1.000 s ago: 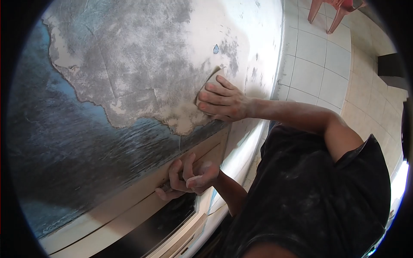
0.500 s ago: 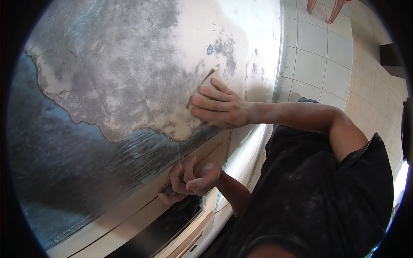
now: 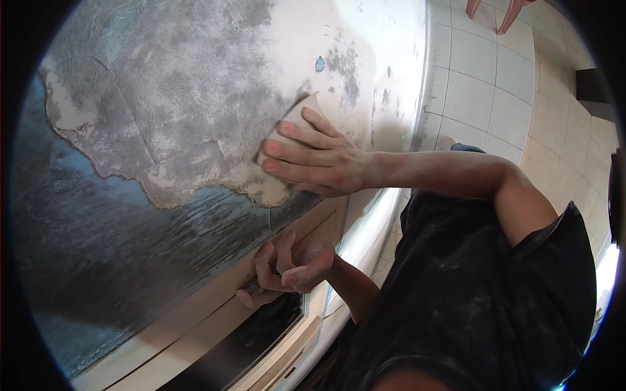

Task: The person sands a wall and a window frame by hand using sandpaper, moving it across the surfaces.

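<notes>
My right hand (image 3: 310,153) presses a pale, thin sheet (image 3: 297,117) against the patchy grey and white wall (image 3: 195,85). Its fingers lie over the sheet, whose upper corner sticks out beyond them. Below the peeled edge, the wall is dark blue. Lower down, my left hand (image 3: 290,267) rests by the cream frame (image 3: 195,319), its fingers loosely curled and apart. A small grey part shows between thumb and fingers at the frame, too hidden to identify. Pale dust coats both hands.
A dark opening (image 3: 241,345) lies inside the frame. Pale floor tiles (image 3: 476,91) extend on the right, with pink chair legs (image 3: 512,16) at the top and a dark block (image 3: 593,91) at the far right. My dusty black shirt fills the lower right.
My right hand has slid left across the wall with the sheet beneath its fingers. My left hand stays nearly in place at the frame. The view has shifted slightly.
</notes>
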Available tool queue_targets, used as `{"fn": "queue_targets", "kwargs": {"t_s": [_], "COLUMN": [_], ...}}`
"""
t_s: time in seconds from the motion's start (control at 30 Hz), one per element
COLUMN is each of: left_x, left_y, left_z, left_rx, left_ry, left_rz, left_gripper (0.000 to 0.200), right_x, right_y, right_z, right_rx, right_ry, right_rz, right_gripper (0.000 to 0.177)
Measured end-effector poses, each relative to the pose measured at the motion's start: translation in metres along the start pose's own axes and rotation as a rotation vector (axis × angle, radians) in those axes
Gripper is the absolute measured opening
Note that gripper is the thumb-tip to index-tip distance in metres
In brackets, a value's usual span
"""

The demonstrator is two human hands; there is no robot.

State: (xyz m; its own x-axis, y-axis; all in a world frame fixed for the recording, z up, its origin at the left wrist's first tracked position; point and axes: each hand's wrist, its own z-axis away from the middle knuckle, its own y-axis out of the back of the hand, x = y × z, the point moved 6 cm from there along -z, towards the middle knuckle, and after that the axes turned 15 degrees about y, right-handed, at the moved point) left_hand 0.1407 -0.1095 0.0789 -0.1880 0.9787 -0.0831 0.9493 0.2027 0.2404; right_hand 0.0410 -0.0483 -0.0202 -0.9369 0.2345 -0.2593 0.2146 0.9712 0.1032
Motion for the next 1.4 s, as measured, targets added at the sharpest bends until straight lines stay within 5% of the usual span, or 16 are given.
{"fn": "queue_targets", "kwargs": {"t_s": [0.27,0.47,0.67,0.87,1.03,1.4], "left_x": [0.0,-0.006,0.0,0.0,0.0,0.005], "left_y": [0.0,0.0,-0.001,0.0,0.0,0.001], "left_z": [0.0,0.003,0.002,0.002,0.001,0.0], "left_rx": [-0.024,-0.107,-0.092,-0.076,-0.075,-0.082], "left_ry": [0.041,0.046,0.114,0.093,0.129,0.073], "left_rz": [-0.014,-0.031,-0.048,-0.035,-0.026,-0.021], "left_gripper": [0.063,0.067,0.068,0.068,0.068,0.063], "right_x": [0.001,0.001,0.001,0.005,-0.003,-0.001], "right_y": [-0.009,0.001,-0.01,0.002,-0.012,-0.003], "right_z": [0.041,-0.019,0.045,-0.029,0.032,0.017], "right_rx": [0.0,0.048,-0.022,0.119,0.018,-0.031], "right_ry": [0.099,-0.026,0.089,-0.064,-0.012,-0.1], "right_rz": [0.073,0.006,0.06,0.028,0.047,-0.002], "right_gripper": [0.055,0.052,0.053,0.053,0.056,0.056]}}
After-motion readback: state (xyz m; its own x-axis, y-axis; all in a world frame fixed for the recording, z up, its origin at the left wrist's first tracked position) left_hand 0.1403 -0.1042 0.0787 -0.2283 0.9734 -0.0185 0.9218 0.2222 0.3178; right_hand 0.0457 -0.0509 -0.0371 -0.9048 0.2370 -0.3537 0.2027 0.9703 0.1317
